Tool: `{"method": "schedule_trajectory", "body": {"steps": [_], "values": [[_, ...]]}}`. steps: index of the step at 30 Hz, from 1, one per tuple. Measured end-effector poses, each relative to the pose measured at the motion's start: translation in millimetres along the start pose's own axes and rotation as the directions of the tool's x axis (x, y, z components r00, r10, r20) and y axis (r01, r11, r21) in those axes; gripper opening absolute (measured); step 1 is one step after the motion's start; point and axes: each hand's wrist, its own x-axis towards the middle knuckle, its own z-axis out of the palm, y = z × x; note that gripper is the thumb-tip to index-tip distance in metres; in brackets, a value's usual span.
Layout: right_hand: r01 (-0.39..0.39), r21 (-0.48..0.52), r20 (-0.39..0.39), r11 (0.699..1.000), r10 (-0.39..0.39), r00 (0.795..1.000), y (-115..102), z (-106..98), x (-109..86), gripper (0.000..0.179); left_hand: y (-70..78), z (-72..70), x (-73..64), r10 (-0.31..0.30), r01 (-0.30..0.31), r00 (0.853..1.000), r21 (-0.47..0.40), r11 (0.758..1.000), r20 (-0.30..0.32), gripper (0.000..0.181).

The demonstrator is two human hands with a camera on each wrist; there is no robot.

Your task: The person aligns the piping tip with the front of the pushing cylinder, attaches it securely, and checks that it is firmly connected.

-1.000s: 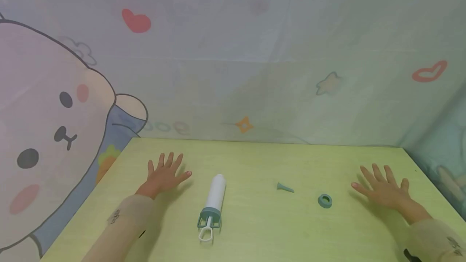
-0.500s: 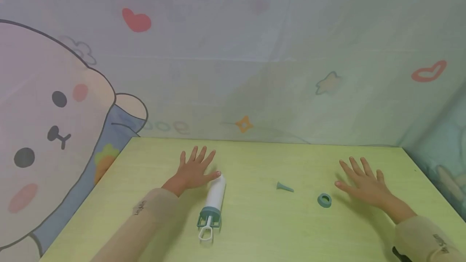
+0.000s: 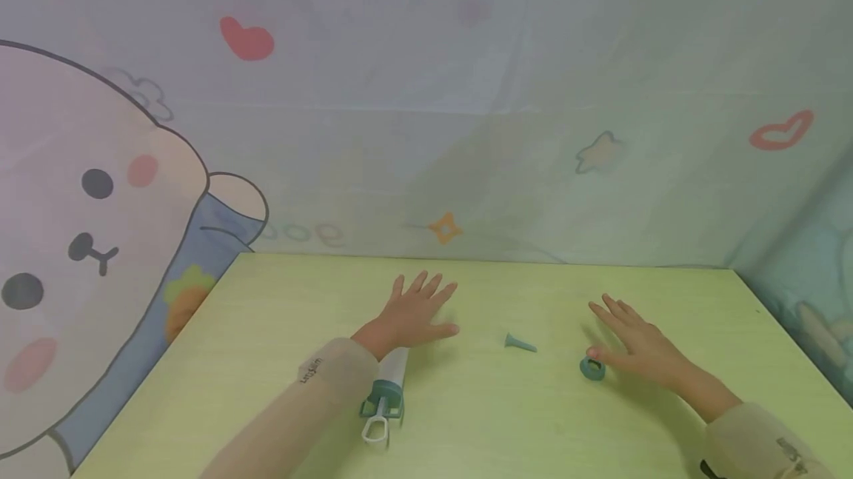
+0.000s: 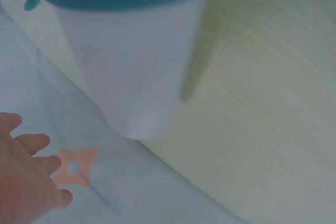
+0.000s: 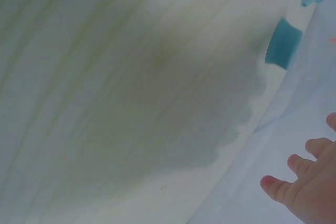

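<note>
My left hand (image 3: 411, 318), fingers spread, is held over the table just beyond a white tube with a green collar and white pull ring, which looks like a large syringe (image 3: 393, 369). The wrist and sleeve cover its far tip in the head view; in the left wrist view the white barrel (image 4: 131, 66) looms close. My right hand (image 3: 643, 349) reaches in with straight fingers, its thumb overlapping the rim of a green ring-shaped cap (image 3: 591, 369). Between the hands lies a small green tapered nozzle (image 3: 521, 343). Neither hand holds anything.
All the pieces lie on a pale yellow-green table (image 3: 480, 420). Behind its far edge hangs a printed cloth (image 3: 413, 153) with a large cartoon bear at the left. Beige sleeves (image 3: 336, 379) cover both forearms.
My left hand has swept rightward, passing over the syringe to its far right side. The right hand has come leftward to the cap, its fingers drawing closer together. The pieces stay put.
</note>
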Motion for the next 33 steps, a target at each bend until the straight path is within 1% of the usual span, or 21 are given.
{"method": "schedule_trajectory", "body": {"steps": [3,7,10,14,17,19,22,26,33], "values": [[0.019,0.023,-0.002,1.000,-0.019,1.000,-4.9,4.1,0.2,0.071,11.3,2.0,8.2,0.046,-0.046,0.999,0.010,0.999,0.004,0.068],[0.044,0.034,0.000,0.998,-0.044,0.999,-8.5,7.6,-0.6,0.071,26.4,6.3,18.7,0.085,-0.085,0.996,0.012,0.996,0.006,0.061],[0.049,0.051,0.000,0.998,-0.049,0.999,-9.9,9.0,-1.8,0.070,35.3,11.5,27.6,0.104,-0.104,0.995,0.003,0.995,0.007,0.055],[0.059,0.080,0.003,0.995,-0.060,0.998,-10.4,10.1,-3.0,0.070,44.4,18.7,38.6,0.120,-0.121,0.993,0.038,0.992,0.009,0.047],[0.072,0.101,0.008,0.992,-0.073,0.997,-9.4,10.7,-3.3,0.067,50.1,22.5,44.9,0.114,-0.114,0.993,0.028,0.993,0.012,0.043],[0.077,0.116,0.020,0.990,-0.080,0.997,-8.5,10.6,-3.4,0.066,53.1,24.6,48.0,0.108,-0.108,0.994,-0.008,0.994,0.007,0.040],[0.061,0.134,0.050,0.989,-0.069,0.996,-7.4,9.7,-3.4,0.064,56.9,28.3,52.1,0.092,-0.092,0.996,-0.069,0.993,-0.009,0.036],[0.044,0.140,0.085,0.989,-0.056,0.995,-6.2,8.9,-3.4,0.062,61.2,34.0,56.6,0.055,-0.057,0.998,-0.135,0.989,-0.022,0.032],[0.038,0.160,0.121,0.986,-0.058,0.991,-3.8,9.2,-2.9,0.060,68.2,46.3,63.6,-0.011,0.003,0.999,-0.189,0.982,-0.041,0.030]]}}
